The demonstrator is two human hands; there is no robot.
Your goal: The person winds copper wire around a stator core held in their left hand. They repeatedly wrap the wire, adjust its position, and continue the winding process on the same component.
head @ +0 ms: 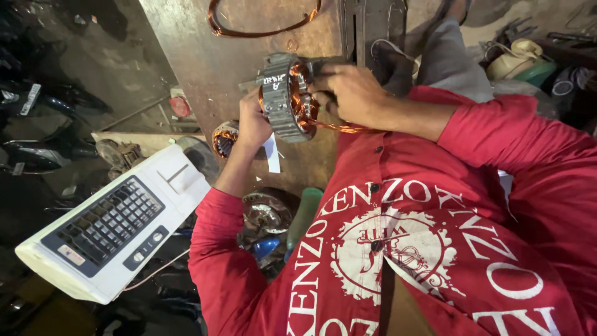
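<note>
A ribbed grey motor stator (283, 99) wound with copper wire (303, 102) stands on edge over the worn metal bench (205, 56), held between both hands; the left hand (254, 124) is clasped around its lower left side, fingers hidden behind the core; the right hand (351, 93) is closed on the right side, fingertips pressed into the copper coils, with a bundle of copper strands trailing from the winding under that wrist; both arms wear red sleeves. Just below the stator a white slip of paper (272, 154) lies on the bench, and beside the left wrist sits a second, smaller copper-wound stator (224, 138); a loose copper wire loop (261, 28) lies at the bench's far end; to the left, well apart, a white housing with a dark slotted grille (109, 227) leans tilted; a round metal motor cover (267, 211) and a green cylinder (305, 214) lie below the bench edge.
</note>
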